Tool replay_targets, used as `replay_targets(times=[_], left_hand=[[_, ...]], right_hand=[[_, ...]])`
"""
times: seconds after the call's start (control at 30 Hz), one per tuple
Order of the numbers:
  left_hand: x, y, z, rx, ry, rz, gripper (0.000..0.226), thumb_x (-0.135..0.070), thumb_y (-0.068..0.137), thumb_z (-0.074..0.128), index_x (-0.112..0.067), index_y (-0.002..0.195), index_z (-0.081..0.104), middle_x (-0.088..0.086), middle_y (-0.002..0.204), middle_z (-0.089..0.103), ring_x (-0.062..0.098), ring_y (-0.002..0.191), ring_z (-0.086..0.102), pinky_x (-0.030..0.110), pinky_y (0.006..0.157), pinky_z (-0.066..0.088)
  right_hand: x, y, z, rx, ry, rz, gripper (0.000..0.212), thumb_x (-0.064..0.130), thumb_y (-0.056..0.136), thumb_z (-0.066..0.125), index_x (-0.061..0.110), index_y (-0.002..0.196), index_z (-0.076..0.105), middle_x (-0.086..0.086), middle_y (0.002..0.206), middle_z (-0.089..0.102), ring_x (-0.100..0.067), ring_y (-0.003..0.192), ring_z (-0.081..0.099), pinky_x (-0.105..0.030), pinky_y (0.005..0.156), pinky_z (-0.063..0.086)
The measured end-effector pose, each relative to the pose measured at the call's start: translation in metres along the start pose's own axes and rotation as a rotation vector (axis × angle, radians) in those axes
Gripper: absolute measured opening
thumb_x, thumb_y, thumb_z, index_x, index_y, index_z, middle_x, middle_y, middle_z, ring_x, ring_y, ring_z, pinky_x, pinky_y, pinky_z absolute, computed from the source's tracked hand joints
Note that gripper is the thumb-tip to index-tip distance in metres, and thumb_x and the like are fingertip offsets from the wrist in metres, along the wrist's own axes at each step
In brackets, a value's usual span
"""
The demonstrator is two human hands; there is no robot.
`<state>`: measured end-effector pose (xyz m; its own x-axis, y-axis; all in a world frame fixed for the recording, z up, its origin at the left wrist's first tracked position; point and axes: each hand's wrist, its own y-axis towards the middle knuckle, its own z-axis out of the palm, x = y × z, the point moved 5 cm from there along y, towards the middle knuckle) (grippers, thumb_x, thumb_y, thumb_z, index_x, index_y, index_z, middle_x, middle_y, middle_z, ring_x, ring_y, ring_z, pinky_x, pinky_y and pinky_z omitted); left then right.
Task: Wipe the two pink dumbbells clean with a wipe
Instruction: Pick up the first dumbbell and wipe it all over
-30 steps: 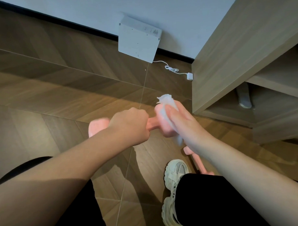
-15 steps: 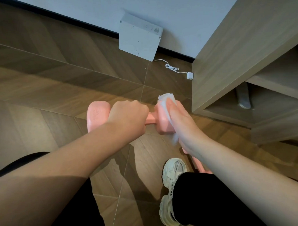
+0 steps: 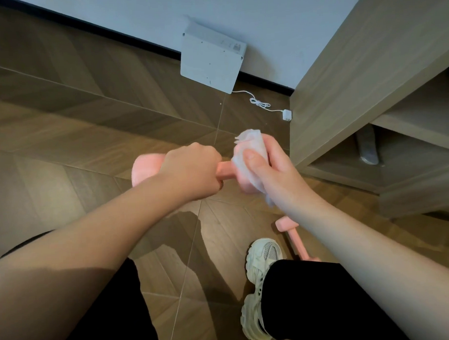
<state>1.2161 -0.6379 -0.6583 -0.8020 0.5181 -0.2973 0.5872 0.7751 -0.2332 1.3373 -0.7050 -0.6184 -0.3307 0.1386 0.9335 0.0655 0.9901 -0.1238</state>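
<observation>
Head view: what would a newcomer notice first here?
Mid-frame, the left hand grips a pink dumbbell by its handle while the right hand presses a wipe round its right head. A second dumbbell lies on the floor below, beside a white shoe. A white box leans against the far wall.

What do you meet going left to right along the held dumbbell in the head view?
dumbbell end → left hand → bar → wipe → cabinet
</observation>
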Motion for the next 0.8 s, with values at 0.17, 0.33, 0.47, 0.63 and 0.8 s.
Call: replay_targets(times=[0.17,0.33,0.47,0.63,0.8], left_hand=[[-0.003,-0.002,0.016,0.281,-0.509,0.065,0.026,-0.021,0.077,0.060,-0.015,0.056,0.047,0.004,0.047,0.051,0.025,0.046,0.049,0.022,0.044,0.037],[-0.004,-0.002,-0.012,-0.214,0.037,-0.019,0.028,-0.035,0.081,0.050,-0.021,0.060,0.037,-0.005,0.058,0.038,0.015,0.048,0.035,0.024,0.045,0.020],[-0.016,-0.007,-0.010,-0.287,0.162,0.035,0.029,-0.032,0.081,0.054,-0.022,0.061,0.034,-0.005,0.057,0.032,0.020,0.051,0.034,0.026,0.045,0.016],[-0.001,-0.002,-0.004,-0.105,-0.044,-0.094,0.024,-0.032,0.080,0.053,-0.021,0.062,0.042,-0.004,0.062,0.042,0.016,0.052,0.038,0.024,0.046,0.022],[-0.003,-0.004,-0.003,-0.160,0.051,-0.054,0.025,-0.032,0.082,0.054,-0.022,0.064,0.040,-0.004,0.060,0.037,0.022,0.057,0.042,0.025,0.045,0.020]], right_hand=[[0.015,-0.003,0.007,0.141,-0.217,-0.268,0.036,0.026,0.090,0.053,0.017,0.125,0.048,0.003,0.123,0.050,-0.014,0.111,0.051,-0.027,0.089,0.044],[0.009,0.007,0.003,-0.020,0.025,-0.063,0.030,0.032,0.089,0.051,0.018,0.116,0.053,-0.001,0.102,0.057,0.000,0.074,0.058,-0.016,0.059,0.046],[-0.004,0.009,-0.002,-0.231,0.114,0.161,0.034,0.040,0.084,0.038,0.024,0.099,0.065,-0.015,0.097,0.066,-0.012,0.077,0.059,-0.023,0.062,0.042],[0.003,0.000,0.007,0.054,0.128,-0.082,0.033,0.021,0.092,0.048,0.017,0.125,0.049,-0.001,0.107,0.061,0.001,0.080,0.062,-0.013,0.059,0.046],[-0.003,-0.002,0.008,-0.027,0.024,-0.104,0.030,0.034,0.096,0.043,0.025,0.123,0.050,0.016,0.111,0.059,0.004,0.088,0.059,-0.011,0.069,0.045]])
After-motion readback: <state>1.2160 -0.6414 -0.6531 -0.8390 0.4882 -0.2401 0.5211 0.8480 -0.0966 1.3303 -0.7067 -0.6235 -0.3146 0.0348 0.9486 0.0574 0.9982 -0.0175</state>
